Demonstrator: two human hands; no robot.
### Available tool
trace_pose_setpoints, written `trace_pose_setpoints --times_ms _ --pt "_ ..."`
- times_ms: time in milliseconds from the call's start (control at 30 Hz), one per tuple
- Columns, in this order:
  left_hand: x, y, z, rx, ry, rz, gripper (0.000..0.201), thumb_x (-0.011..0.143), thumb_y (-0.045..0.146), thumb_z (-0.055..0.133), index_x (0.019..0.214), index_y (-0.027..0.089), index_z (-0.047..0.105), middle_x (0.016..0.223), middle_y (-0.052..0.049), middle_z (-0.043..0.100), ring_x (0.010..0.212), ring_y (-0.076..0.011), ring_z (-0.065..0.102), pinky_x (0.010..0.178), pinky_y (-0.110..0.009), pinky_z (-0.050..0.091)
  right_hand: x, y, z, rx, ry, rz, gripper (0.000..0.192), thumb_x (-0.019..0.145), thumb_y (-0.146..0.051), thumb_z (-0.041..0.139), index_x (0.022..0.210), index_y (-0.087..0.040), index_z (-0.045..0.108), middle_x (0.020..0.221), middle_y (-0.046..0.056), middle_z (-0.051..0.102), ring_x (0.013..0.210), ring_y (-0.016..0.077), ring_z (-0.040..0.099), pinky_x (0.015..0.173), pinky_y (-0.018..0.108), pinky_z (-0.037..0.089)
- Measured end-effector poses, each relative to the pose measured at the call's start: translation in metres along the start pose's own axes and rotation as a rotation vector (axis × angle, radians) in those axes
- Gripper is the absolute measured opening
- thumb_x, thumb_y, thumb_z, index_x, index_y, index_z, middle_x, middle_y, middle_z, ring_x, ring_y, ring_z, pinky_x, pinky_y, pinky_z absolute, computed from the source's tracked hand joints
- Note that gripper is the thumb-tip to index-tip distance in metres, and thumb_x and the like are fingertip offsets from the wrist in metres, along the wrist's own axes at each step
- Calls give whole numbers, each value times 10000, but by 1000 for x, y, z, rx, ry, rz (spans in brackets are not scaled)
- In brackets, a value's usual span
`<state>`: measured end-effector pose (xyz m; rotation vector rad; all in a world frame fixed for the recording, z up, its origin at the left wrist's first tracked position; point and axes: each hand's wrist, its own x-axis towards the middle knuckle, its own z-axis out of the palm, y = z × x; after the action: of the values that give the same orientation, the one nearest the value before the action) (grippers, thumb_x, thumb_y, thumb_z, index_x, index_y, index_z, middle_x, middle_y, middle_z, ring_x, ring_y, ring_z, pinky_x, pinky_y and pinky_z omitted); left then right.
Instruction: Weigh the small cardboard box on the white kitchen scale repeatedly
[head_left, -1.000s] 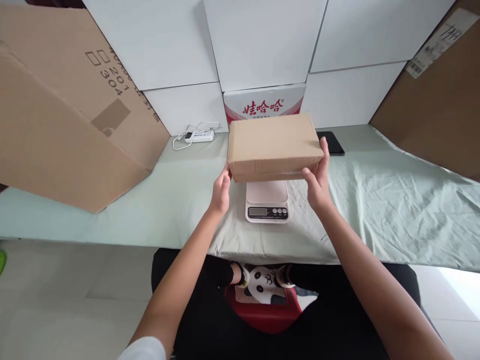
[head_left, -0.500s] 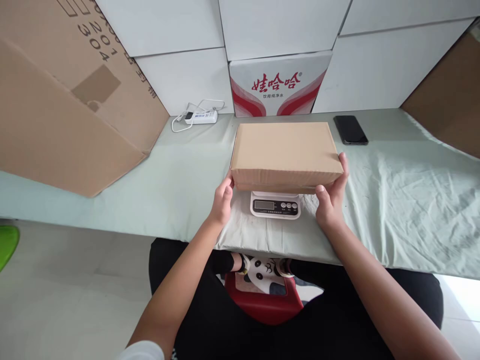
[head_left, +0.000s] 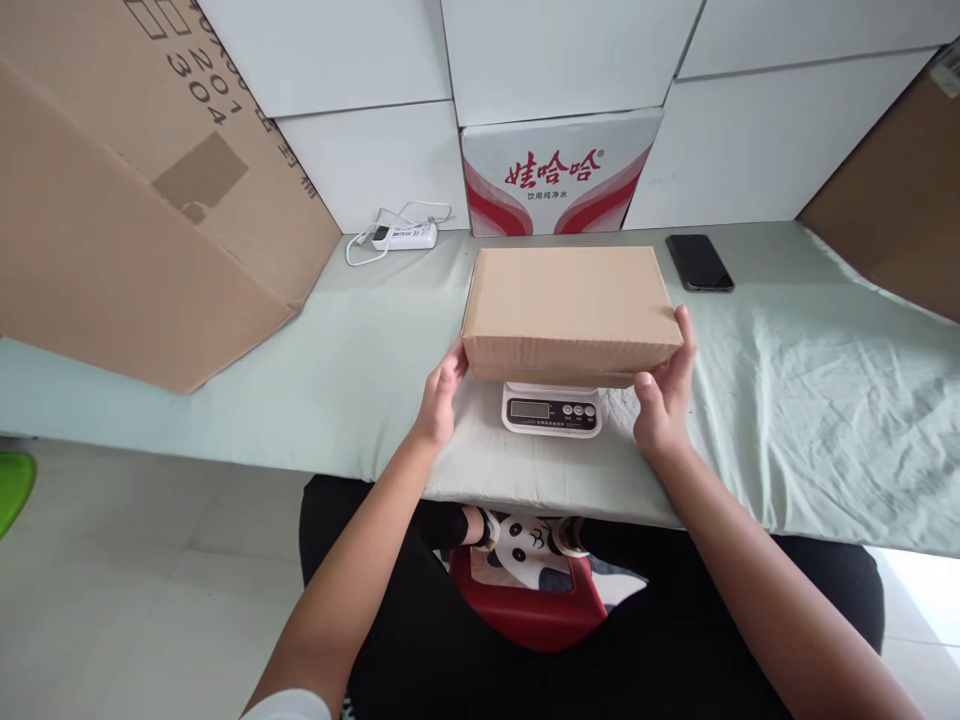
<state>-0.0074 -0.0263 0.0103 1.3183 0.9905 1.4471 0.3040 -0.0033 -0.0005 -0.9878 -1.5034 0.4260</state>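
Observation:
A closed brown cardboard box (head_left: 574,295) sits on a small white digital kitchen scale (head_left: 551,425), covering its platform. Only the scale's front edge shows, with a small display and several round buttons; I cannot make out a reading. My left hand (head_left: 441,395) is at the box's front left corner, its fingertips against the side and the thumb off the front. My right hand (head_left: 666,400) grips the front right corner, fingers along the right side and thumb near the lower front edge.
Behind the box stand white cartons (head_left: 367,165) and a red-and-white printed carton (head_left: 562,175). A white power strip (head_left: 405,237) with a cable lies back left, a black phone (head_left: 700,262) back right. Large cardboard boxes (head_left: 150,240) flank the cloth-covered table (head_left: 375,370). A red stool (head_left: 536,610) is below.
My left hand has shifted slightly left, and its thumb has moved a little away from the box. The box and my right hand stay almost the same.

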Motion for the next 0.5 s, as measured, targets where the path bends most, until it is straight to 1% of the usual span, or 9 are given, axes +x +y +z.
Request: trace_pose_setpoints --times_ms 67,133,233,367,433,500 --pt "-2 1 4 13 -32 -5 949 936 943 503 1602 283 643 1778 -105 561 1756 -387 370 1455 -537 347 0 3 -1 -11 -25 9 1052 895 -901 600 1765 -420 256 1835 100 366 1711 460 380 1371 768 368" --pt "-3 1 6 16 -44 8 925 949 932 493 1592 287 653 1757 -103 588 1757 -386 368 1454 -542 349 1 4 -2 -18 -29 15 1069 892 -903 605 1770 -409 247 1836 109 358 1719 468 356 1369 780 359" --pt "-2 1 7 8 -51 14 894 957 917 501 1580 296 663 1766 -100 578 1745 -392 394 1445 -547 367 2 4 -3 -12 -13 5 997 925 -855 604 1758 -413 280 1808 114 393 1696 465 389 1360 778 372" --pt "-4 0 7 17 -45 1 913 948 925 507 1570 276 669 1785 -110 551 1741 -402 399 1443 -553 368 0 -1 -1 -22 0 -12 917 959 -802 596 1737 -416 304 1795 100 399 1668 447 425 1374 767 362" --pt "-5 4 7 17 -47 -6 909 947 925 511 1564 278 673 1785 -112 550 1748 -400 385 1444 -548 367 2 -7 -3 -30 1 -14 882 973 -780 590 1727 -412 321 1781 95 414 1675 440 414 1391 760 339" --pt "-3 13 8 -1 -41 -7 924 927 942 524 1555 282 681 1777 -118 561 1745 -405 389 1441 -556 372 12 -16 -7 -18 -4 -24 842 985 -767 573 1715 -419 340 1776 85 414 1685 436 400 1406 751 319"
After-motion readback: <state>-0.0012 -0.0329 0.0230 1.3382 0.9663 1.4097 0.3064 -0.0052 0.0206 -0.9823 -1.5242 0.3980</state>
